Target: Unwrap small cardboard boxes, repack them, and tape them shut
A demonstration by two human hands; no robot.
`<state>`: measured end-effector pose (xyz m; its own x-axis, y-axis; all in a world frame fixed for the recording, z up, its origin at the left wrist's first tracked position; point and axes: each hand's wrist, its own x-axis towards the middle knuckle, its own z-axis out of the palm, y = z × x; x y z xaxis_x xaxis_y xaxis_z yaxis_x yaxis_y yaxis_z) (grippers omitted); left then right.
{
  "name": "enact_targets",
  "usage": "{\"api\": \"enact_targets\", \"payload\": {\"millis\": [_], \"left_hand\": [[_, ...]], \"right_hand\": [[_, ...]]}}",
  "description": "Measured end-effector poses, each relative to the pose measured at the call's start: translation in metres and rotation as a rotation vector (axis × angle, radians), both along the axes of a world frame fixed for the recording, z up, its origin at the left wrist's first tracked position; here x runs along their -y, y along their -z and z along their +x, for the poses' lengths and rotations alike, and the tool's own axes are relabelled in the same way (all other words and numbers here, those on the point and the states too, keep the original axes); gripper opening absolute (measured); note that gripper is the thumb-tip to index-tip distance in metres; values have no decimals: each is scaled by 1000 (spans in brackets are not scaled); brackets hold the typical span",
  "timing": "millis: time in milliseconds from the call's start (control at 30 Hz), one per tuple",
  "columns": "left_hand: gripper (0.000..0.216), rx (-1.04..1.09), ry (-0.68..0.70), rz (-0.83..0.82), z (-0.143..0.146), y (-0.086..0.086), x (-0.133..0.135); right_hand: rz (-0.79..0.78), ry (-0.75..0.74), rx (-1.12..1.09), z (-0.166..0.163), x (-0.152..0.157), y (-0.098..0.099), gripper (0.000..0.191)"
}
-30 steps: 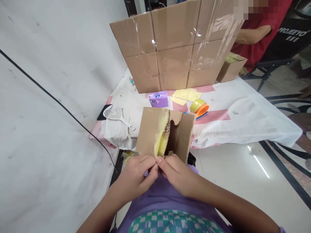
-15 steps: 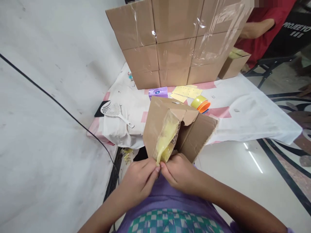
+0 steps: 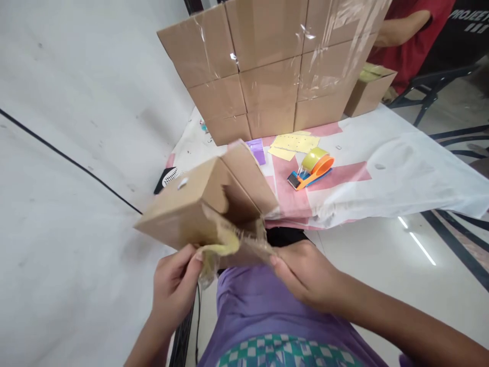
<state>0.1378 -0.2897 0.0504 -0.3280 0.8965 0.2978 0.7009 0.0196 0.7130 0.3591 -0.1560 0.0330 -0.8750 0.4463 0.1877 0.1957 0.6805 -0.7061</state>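
I hold a small cardboard box [image 3: 191,209] in front of my lap, tipped over to the left with its flaps loose. My left hand [image 3: 173,283] pinches a crumpled strip of yellowish tape [image 3: 217,252] hanging from the box's near edge. My right hand [image 3: 305,272] grips the box's lower right flap, thumb on top. Both hands are closed on what they hold.
A low table under a white and pink cloth [image 3: 382,168] carries a wall of stacked cardboard boxes [image 3: 267,66], an orange tape dispenser [image 3: 313,168], yellow sheets [image 3: 294,145] and a purple packet [image 3: 256,150]. Another person in red [image 3: 408,30] sits behind. A white wall is at my left.
The box has swung from upright to tipped leftward and moved left. My hands have spread apart, the left pulling the tape strip away. The view shifted, uncovering the tape dispenser.
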Motion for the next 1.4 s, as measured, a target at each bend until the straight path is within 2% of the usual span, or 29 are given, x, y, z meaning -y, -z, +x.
{"api": "enact_targets", "payload": {"millis": [133,300,467,700,833,900,967,1067,1267,1400], "left_hand": [[40,-2,113,-64,-4,-9,2],[42,169,226,-179,5,-6,-16],[43,371,173,-191,-1,7,-27],[39,568,141,-213,-10,25,-24],[39,628,115,-175,-11,30,-23],[40,658,93,-163,-10,32,-23],[41,684,88,-158,-7,33,-24],[40,722,87,-117,-3,30,-29],[32,845,38,11,3,16,-39],[32,882,-1,27,-1,16,-39]], "right_hand": [[-63,-39,-10,2,-8,-4,42],[-206,30,42,0,-15,-14,44],[-256,53,68,-5,-20,-16,47],[-311,71,51,-8,-27,-19,45],[-314,-18,-6,-4,-18,-16,36],[-257,-52,-19,-5,-7,-11,43],[-201,-3,-37,-9,5,-3,46],[-178,157,-122,-16,14,10,17],[-388,454,-272,-17,-4,26,24],[-300,493,-350,-18,-12,26,24]]}}
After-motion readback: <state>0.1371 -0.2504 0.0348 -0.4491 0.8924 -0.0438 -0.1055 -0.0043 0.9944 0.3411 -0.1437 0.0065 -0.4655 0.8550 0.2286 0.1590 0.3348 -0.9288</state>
